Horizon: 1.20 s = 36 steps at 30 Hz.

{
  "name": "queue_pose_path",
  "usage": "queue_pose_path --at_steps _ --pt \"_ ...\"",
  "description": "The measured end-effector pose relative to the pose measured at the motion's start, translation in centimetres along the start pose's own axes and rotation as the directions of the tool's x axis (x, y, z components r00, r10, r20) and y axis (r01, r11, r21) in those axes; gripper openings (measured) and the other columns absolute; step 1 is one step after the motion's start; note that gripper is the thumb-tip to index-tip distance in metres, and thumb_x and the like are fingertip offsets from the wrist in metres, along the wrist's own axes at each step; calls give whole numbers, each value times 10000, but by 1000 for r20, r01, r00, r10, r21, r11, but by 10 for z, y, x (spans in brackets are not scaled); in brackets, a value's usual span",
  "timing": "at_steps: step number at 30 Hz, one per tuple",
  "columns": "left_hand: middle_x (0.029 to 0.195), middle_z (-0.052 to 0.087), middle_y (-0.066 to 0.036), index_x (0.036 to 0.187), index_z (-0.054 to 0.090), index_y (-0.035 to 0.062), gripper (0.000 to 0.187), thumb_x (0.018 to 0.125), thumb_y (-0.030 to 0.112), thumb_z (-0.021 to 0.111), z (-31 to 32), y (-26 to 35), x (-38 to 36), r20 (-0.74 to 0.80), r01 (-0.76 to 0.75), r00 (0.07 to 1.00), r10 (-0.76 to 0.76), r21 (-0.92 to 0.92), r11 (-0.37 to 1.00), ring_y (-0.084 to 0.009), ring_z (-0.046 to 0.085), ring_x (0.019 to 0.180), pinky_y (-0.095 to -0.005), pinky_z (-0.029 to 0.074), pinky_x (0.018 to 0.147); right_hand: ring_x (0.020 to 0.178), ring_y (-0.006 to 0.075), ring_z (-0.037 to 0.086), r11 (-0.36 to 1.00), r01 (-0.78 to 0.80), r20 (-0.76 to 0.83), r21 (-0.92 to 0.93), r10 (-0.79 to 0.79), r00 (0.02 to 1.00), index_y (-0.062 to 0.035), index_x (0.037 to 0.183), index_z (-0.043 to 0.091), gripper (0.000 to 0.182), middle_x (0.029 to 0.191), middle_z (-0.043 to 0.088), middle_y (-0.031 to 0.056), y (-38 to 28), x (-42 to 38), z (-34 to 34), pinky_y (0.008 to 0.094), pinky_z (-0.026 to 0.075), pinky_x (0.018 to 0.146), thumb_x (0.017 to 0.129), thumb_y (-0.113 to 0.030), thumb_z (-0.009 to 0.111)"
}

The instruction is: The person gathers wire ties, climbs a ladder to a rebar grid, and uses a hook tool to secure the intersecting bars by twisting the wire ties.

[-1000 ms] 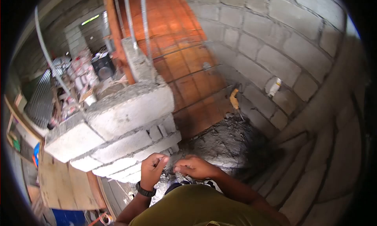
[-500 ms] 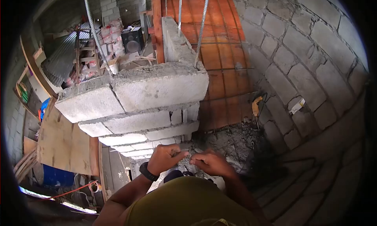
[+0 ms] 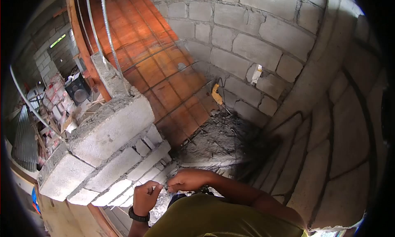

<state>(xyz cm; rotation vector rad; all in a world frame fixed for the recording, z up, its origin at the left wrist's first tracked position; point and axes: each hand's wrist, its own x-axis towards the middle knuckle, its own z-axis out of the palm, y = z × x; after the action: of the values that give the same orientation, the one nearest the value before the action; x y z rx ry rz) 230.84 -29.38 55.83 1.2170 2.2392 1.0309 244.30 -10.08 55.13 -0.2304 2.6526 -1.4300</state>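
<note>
My left hand (image 3: 145, 197), with a dark watch on its wrist, is closed, thumb and forefinger together, low in the view. Close to its right, my right hand (image 3: 188, 180) is closed too, its fingertips turned toward the left. Whatever sits between the fingertips is too small to make out. Both hands are in front of my olive shirt (image 3: 222, 218). Beyond them stands a block wall (image 3: 119, 128) of pale concrete blocks, with rebar (image 3: 110, 33) rising from its top.
Behind the wall slopes an orange panel (image 3: 170, 80) under a rebar grid. A yellow power tool (image 3: 217, 94) rests at its lower right, beside rough concrete (image 3: 214, 138). A grey block wall (image 3: 263, 37) rises at right. A speaker (image 3: 78, 90) stands at left.
My view has swung to the right, so the block wall and panel sit further left and tilted. My hands remain close together, the right one now higher than the left.
</note>
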Motion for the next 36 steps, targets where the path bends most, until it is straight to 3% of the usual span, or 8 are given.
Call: queue_pose_path --at_steps 4,11,17,19,23,27,29,36 --pt "635 573 -39 842 720 46 305 972 254 539 3 -12 6 369 -70 920 130 -171 983 -136 560 626 -295 461 654 687 279 607 998 57 20 35 -58 998 -26 828 619 363 729 623 130 19 -4 5 404 447 649 956 -352 525" --pt "685 507 1 950 712 51 318 1005 288 506 -2 4 16 628 45 745 226 -385 922 -105 501 684 -269 411 653 623 216 594 994 85 217 72 -99 971 -10 816 644 347 673 622 108 6 -7 -25 366 443 592 966 -298 521" --pt "587 489 9 822 653 -9 393 955 343 537 -25 27 25 565 275 824 45 -468 840 -76 424 506 -209 306 491 588 222 556 987 39 101 158 -56 993 -24 791 610 370 626 566 93 -2 -3 -39 372 429 592 965 -345 555" --pt "565 448 26 819 637 -8 381 979 313 510 -28 26 28 444 291 896 34 -642 709 -58 367 491 -216 277 478 675 273 532 914 140 -305 -381 -267 914 -33 738 579 370 638 523 93 -2 0 -39 390 414 688 936 -345 592" --pt "627 544 -31 875 598 -27 306 959 264 548 -29 34 39 324 249 944 67 -827 504 -59 325 452 -228 263 437 707 305 507 933 231 -612 -277 -357 706 -42 674 540 369 648 503 98 -3 12 -28 407 393 714 913 -312 619" --pt "822 664 -123 1029 592 -10 303 970 284 553 -19 39 55 271 190 940 206 -920 343 -43 326 452 -217 304 429 591 185 529 901 424 -656 98 -261 708 -19 705 532 405 607 532 74 2 23 -26 334 421 599 971 -323 555" --pt "720 588 -46 981 603 8 298 984 297 530 -12 51 66 249 150 933 260 -926 346 -53 289 421 -223 284 397 595 86 483 872 428 -693 238 -156 703 -21 698 532 418 607 518 15 -2 25 -25 285 390 544 993 -315 522" --pt "548 348 45 894 568 57 501 980 530 429 5 32 99 267 -9 901 343 -777 629 -49 262 431 -218 223 404 580 66 509 898 347 -671 270 -83 737 -37 683 568 451 608 548 -7 26 14 -39 259 415 531 991 -365 534"
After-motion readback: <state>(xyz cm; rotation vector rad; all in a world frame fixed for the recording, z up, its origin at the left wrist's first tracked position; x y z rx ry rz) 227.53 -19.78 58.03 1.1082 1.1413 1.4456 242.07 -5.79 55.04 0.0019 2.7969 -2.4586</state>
